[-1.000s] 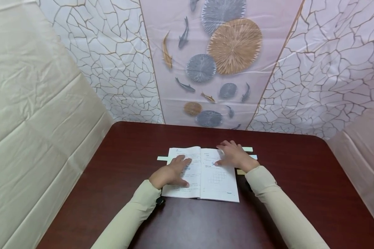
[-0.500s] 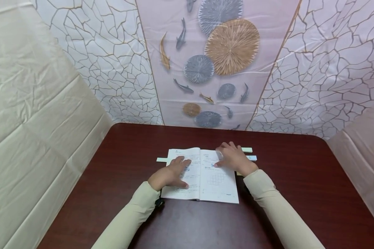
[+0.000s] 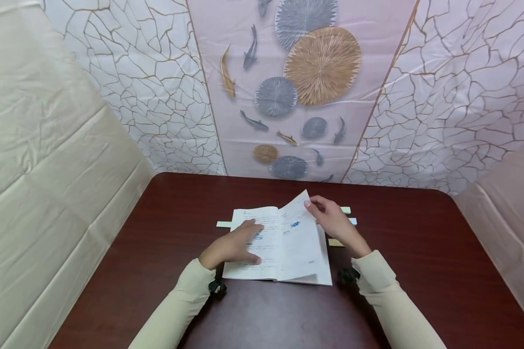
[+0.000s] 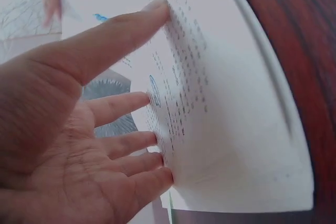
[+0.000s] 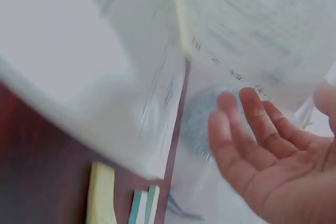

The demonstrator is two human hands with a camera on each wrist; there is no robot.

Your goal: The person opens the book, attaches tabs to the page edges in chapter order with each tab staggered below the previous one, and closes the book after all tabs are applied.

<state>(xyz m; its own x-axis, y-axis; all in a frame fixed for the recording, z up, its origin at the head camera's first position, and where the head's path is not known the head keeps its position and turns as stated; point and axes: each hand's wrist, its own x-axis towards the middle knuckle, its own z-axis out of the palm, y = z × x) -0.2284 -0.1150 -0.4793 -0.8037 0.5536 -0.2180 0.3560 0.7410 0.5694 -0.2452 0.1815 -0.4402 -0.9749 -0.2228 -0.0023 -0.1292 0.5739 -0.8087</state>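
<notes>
An open book [image 3: 255, 269] with printed text lies on the dark red table. My left hand [image 3: 236, 245] rests on its left page, fingers spread; in the left wrist view the thumb and fingertips of that hand [image 4: 73, 129] touch the paper near a blue circled mark. At the upper right, my right hand [image 3: 334, 220] holds the outer top corner of a raised page [image 3: 299, 247], thumb on its near face. That page stands tilted up from the spine, with a blue mark on it. In the right wrist view the fingers of my right hand [image 5: 262, 150] are beside the lifted paper.
Pale tabs stick out from the book: one at the left [image 3: 224, 224], and on the right a yellow tab [image 3: 335, 242] plus green and blue ones. Behind the table [image 3: 419, 252] hangs a patterned cloth [image 3: 314, 97]; plain cream cloth [image 3: 70, 169] covers the left side.
My right hand, earlier lying over the right page, has lifted that page's top corner and now holds it raised. My left hand stays on the left page.
</notes>
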